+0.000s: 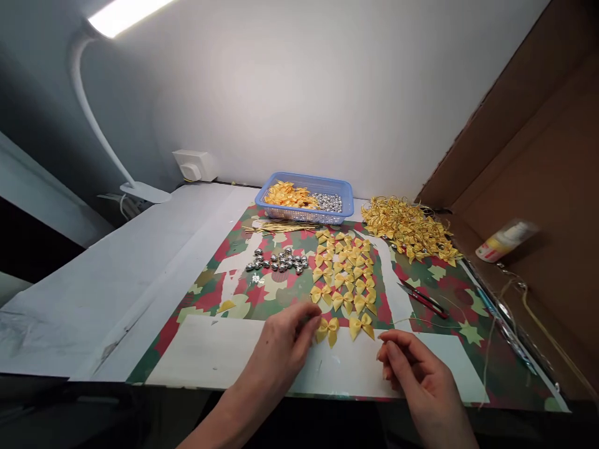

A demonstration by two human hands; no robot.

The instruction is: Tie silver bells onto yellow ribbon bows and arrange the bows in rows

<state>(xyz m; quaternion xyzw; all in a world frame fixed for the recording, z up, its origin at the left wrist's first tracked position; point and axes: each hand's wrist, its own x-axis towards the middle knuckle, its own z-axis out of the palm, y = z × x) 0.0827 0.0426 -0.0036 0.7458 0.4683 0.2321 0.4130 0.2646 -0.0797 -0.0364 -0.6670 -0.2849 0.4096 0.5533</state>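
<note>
My left hand (283, 343) is closed, thumb and forefinger pinched at the left edge of a yellow ribbon bow (331, 330) on the white strip (210, 349). To the right of that lies a second bow (361, 325). My right hand (416, 374) hovers over the strip's right part with curled fingers, its thumb near the forefinger; whatever is between them, if anything, I cannot make out. Beyond the hands, several yellow bows (343, 301) lie in rows. A thin cord (421, 321) runs close behind my right fingertips.
Silver bells (282, 260) sit left of the bows. Behind are gold cords (281, 227) and a blue basket (345, 187) of bows and bells. A heap of corded bows (407, 227), red-and-black snips (423, 298) and a small bottle (503, 242) are at right; a lamp (100, 134) stands left.
</note>
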